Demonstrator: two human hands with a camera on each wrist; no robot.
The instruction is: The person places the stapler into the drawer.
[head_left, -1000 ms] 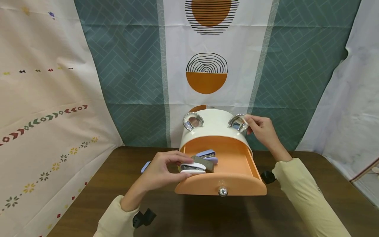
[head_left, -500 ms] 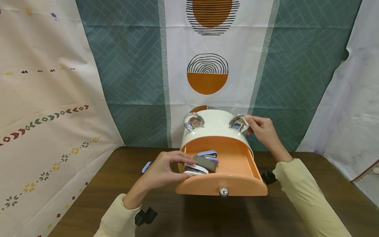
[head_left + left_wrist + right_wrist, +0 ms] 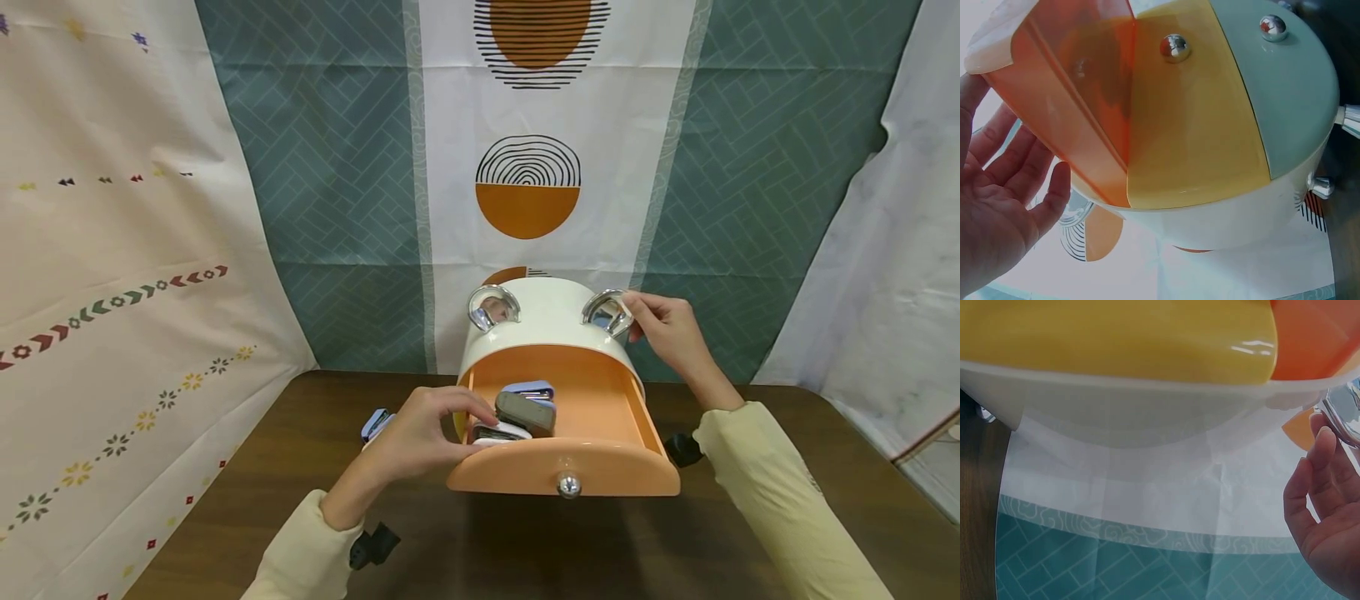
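My left hand (image 3: pixel 429 427) reaches over the left wall of the pulled-out orange drawer (image 3: pixel 564 467), thumb and fingertips around a small white stapler (image 3: pixel 504 432). Against that stapler lies a grey-brown one (image 3: pixel 525 413), partly covering a lavender-blue stapler (image 3: pixel 531 390) behind it. The left wrist view shows the hand beside the drawer's translucent side, with the stapler hidden. My right hand (image 3: pixel 664 327) pinches the chrome ring-shaped ear (image 3: pixel 609 312) at the top right of the white rounded cabinet (image 3: pixel 551 312); the right wrist view shows its fingertips at the chrome edge.
Another blue stapler (image 3: pixel 375 423) lies on the dark wooden table (image 3: pixel 300 467), left of the cabinet. Below the orange drawer are a yellow drawer (image 3: pixel 1191 112) and a green drawer (image 3: pixel 1285 87), both closed with chrome knobs. Patterned cloth hangs behind.
The white stapler has moved slightly right and lower into the drawer with my left hand. The grey-brown stapler has shifted right, covering more of the lavender-blue one. My right hand stays at the ear.
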